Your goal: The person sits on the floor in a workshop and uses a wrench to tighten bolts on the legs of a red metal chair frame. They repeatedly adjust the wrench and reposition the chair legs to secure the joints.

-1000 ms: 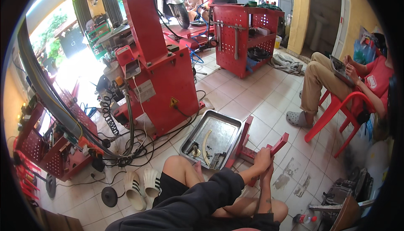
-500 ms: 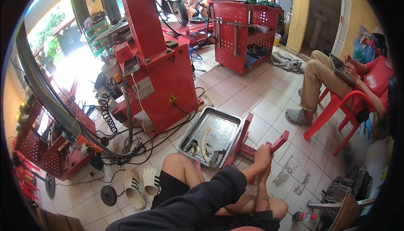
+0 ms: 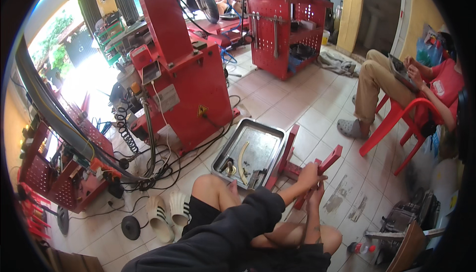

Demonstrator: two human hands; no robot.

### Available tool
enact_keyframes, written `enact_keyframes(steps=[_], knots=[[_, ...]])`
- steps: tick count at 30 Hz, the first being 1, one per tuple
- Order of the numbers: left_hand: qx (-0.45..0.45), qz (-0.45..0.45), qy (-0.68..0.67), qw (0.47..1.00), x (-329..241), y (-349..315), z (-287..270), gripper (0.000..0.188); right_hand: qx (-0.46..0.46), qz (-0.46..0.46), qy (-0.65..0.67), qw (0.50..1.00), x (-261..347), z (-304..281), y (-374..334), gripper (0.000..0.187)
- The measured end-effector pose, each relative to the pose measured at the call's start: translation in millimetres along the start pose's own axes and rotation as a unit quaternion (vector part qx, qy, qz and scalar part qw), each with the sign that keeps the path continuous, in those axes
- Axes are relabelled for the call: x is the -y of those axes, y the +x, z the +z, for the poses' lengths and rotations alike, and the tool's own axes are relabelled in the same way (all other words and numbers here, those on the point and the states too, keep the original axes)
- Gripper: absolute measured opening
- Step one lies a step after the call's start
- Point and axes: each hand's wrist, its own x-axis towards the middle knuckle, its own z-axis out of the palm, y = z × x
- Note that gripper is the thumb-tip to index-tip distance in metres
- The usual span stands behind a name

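Observation:
My left hand [image 3: 307, 175] reaches in from a dark sleeve and is closed over the red metal frame [image 3: 329, 158] on the floor. Just below it, my right hand [image 3: 316, 192] has its fingers curled up close to the left. Whatever lies between the hands is hidden by the fingers and too small to name. Beside the frame, a metal tray [image 3: 267, 133] holds a curved tan strip [image 3: 242, 163], a brass-coloured round part [image 3: 230, 168] and a dark metal part [image 3: 256, 178].
A red machine [image 3: 193, 93] with cables around its foot stands ahead left. Beyond is a red tool trolley [image 3: 270, 34]. At right, a person sits on a red chair [image 3: 396, 123]. Sandals [image 3: 161, 220] lie by my knee, a bottle [image 3: 361, 248] at lower right.
The view has shifted slightly. My left hand has turned a little over the red frame, and my right hand has moved slightly; both stay close together.

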Motion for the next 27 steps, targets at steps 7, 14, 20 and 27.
enact_keyframes(steps=[7, 14, 20, 27], knots=[[-0.033, 0.042, -0.036, 0.998, 23, -9, 26, 0.033, -0.109, -0.044, -0.119, 0.986, -76, -62, 39, 0.032], [-0.056, -0.028, 0.027, 0.998, -18, -9, 19, 0.039, -0.213, -0.156, -0.146, 0.953, -4, -59, 38, 0.025], [-0.074, -0.011, 0.094, 0.993, 1, -4, 11, 0.031, -0.211, -0.110, -0.150, 0.960, 20, -29, 23, 0.029], [-0.060, -0.035, 0.092, 0.993, 9, -7, 35, 0.028, -0.179, -0.196, 0.027, 0.964, -4, -36, 32, 0.023]])
